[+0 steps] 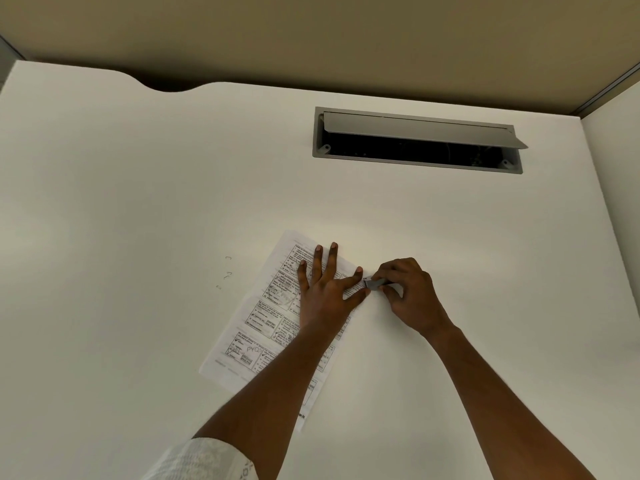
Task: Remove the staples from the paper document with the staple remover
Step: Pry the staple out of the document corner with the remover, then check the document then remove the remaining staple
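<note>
Left sleeve (207, 459) nearest. Paper document (273, 317) lies on table (138, 188), long axis running near-left to far-right. Left hand (325, 289) released, fingers spread flat, pinning it. Right hand (408, 296) grips staple remover (375, 283), tip at the sheet's right edge by the left thumb. Pulled staples (227, 271) lie left. Cable hatch (415, 140) beyond.

Faint handwritten "PYQS" in a lower-left box of the paper document (263, 327), other print illegible
</note>
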Action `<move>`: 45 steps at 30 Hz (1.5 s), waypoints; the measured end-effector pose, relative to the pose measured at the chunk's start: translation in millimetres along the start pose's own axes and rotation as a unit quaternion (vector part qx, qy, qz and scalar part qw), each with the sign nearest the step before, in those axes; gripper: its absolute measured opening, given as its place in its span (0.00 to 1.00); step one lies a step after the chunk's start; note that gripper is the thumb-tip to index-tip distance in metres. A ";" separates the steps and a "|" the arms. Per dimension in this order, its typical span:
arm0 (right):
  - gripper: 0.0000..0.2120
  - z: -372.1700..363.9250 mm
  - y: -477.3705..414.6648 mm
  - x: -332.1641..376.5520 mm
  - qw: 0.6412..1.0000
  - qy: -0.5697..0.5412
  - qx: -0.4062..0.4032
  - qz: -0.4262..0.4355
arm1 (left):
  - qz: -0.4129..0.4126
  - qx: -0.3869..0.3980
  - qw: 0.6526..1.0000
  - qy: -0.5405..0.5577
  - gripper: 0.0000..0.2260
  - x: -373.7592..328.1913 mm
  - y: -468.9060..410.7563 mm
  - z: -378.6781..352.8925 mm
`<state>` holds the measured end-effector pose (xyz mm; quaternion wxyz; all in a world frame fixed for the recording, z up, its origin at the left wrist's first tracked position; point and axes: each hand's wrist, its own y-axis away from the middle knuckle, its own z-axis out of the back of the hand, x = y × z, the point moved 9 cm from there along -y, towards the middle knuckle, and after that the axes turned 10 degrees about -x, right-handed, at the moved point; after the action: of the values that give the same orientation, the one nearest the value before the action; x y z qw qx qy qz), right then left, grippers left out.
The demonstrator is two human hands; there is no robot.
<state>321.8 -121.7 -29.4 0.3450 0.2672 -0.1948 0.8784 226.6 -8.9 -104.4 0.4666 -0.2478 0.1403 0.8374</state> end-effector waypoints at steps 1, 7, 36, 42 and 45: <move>0.14 0.7 1.5 -0.4 1.000 0.000 -0.006 0.001 | 0.000 -0.001 1.000 0.000 0.21 0.0 0.3 0.3; 0.13 14.9 3.2 -15.5 0.993 -0.041 -0.094 -0.061 | -0.004 0.003 1.000 -0.005 0.21 0.6 0.4 -0.5; 0.12 18.5 56.9 12.7 0.940 0.028 -0.224 -0.254 | 0.162 -0.103 0.981 0.028 0.22 40.9 1.2 92.0; 0.19 -35.0 90.8 17.8 0.885 -0.022 -0.154 -0.439 | 0.241 -0.056 0.968 -0.032 0.30 77.7 18.6 96.0; 0.20 -45.4 88.9 23.9 0.878 -0.017 -0.137 -0.457 | 0.252 -0.043 0.966 -0.046 0.32 82.5 22.9 95.9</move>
<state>228.7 -146.8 -64.4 0.7381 0.2917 -0.1757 0.5825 143.4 82.5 -69.0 0.2355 -0.1855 0.1401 0.9437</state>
